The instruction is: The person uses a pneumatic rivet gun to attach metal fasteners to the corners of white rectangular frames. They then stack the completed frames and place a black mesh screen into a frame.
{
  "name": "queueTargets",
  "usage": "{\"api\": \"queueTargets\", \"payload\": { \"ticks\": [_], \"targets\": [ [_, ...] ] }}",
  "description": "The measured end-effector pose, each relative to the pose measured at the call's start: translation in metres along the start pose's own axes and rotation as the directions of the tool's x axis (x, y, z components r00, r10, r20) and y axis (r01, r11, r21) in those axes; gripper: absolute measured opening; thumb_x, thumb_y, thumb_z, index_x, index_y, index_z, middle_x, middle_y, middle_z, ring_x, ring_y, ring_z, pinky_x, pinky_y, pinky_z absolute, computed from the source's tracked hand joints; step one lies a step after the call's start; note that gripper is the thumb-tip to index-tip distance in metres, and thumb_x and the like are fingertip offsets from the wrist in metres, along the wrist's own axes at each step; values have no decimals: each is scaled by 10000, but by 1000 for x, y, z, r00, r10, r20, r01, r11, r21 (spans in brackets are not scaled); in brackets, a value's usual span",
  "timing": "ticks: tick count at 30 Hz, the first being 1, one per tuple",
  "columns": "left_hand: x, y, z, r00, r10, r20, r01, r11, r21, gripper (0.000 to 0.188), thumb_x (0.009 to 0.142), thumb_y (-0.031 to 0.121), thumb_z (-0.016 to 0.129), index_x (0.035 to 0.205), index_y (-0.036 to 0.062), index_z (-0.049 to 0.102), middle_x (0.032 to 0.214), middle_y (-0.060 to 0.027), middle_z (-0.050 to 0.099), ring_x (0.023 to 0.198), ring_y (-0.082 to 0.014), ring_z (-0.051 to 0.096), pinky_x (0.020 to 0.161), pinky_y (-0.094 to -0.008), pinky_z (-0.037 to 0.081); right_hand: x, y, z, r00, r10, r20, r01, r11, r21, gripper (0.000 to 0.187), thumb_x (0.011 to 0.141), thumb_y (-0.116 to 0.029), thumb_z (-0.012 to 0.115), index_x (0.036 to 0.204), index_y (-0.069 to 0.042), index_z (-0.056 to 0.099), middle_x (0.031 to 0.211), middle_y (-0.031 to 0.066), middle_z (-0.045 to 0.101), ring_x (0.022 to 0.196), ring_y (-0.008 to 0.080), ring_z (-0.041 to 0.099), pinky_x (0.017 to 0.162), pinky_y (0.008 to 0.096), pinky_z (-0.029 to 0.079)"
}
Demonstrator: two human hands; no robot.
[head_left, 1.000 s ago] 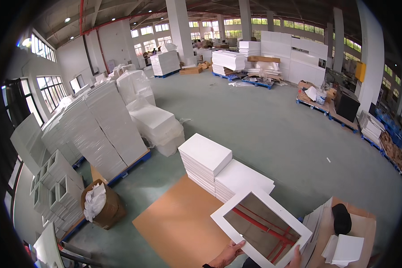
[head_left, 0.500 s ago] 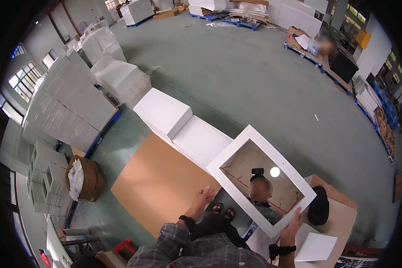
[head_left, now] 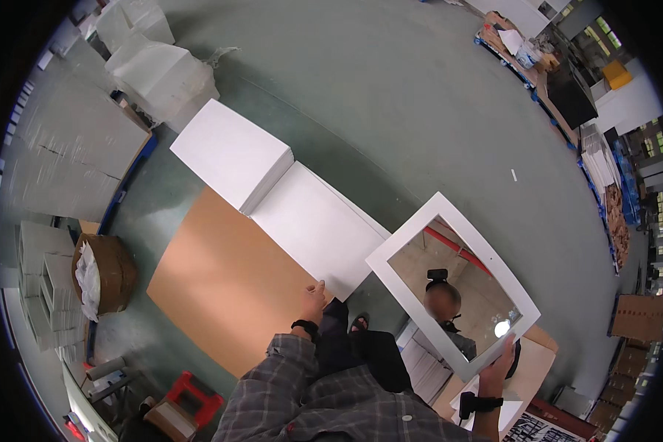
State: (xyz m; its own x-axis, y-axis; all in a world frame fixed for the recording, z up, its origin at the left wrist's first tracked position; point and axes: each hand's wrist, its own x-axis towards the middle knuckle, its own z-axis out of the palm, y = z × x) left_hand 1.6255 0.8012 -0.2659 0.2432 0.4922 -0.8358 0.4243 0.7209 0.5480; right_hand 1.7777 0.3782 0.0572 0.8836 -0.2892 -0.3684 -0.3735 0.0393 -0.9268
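Observation:
My right hand (head_left: 498, 365) is closed on the lower right edge of a white-framed mirror (head_left: 412, 243), holding it tilted with its glass facing up. The glass reflects a person and a round light. My left hand (head_left: 314, 300) has its fingers drawn together at the near edge of a flat white sheet (head_left: 313, 228), the top one of a low pile. Beyond it, a taller stack of white sheets (head_left: 232, 151) rises. A large brown board (head_left: 228, 287) lies alongside both piles, to their left.
A cardboard bin (head_left: 116, 276) with white wrapping stands at the left, near a wrapped stack (head_left: 74, 140) on a blue pallet. A red stool (head_left: 193, 401) is at the lower left. Beneath the mirror's right side sits an open carton (head_left: 527, 376). Loaded pallets (head_left: 519, 62) line the far right.
My left hand has gone from above the brown board to the white sheet's edge, its fingers drawing together. The mirror is still in my right hand, and the whole view has shifted.

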Motion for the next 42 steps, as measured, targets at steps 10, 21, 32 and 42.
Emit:
{"api": "queueTargets", "payload": {
  "ticks": [10,21,32,42],
  "targets": [
    [11,18,19,996,-63,70,62,998,25,299,1006,230,663,1137,-28,590,884,-81,670,717,-156,660,615,-288,569,47,-45,18,992,-83,-96,80,996,-38,540,1007,-442,648,1343,-36,533,1208,73,614,1122,207,606,974,368,502],
    [-30,71,40,850,506,-144,-271,655,705,654,853,305,793,1349,-18,515,1337,-253,561,1228,-379,561,1037,-497,449,76,-47,69,1000,-2,27,4,997,-74,517,1042,-428,587,1371,-36,521,1235,63,590,1161,193,575,1023,333,466],
    [-13,115,57,669,543,507,-539,-115,834,977,826,441,792,1570,43,300,1624,-241,249,1510,-462,210,1216,-593,220,120,-18,67,989,128,76,-118,985,-124,556,1023,-507,589,1290,-29,492,1185,67,525,1166,201,513,1045,367,419],
    [-5,109,56,723,542,429,-477,-58,877,963,823,383,797,1572,34,301,1629,-249,232,1503,-493,205,1216,-583,220,112,-16,104,985,114,132,-96,986,-135,522,1040,-507,554,1271,-41,513,1143,55,515,1082,167,511,988,329,434]
  ]
}}
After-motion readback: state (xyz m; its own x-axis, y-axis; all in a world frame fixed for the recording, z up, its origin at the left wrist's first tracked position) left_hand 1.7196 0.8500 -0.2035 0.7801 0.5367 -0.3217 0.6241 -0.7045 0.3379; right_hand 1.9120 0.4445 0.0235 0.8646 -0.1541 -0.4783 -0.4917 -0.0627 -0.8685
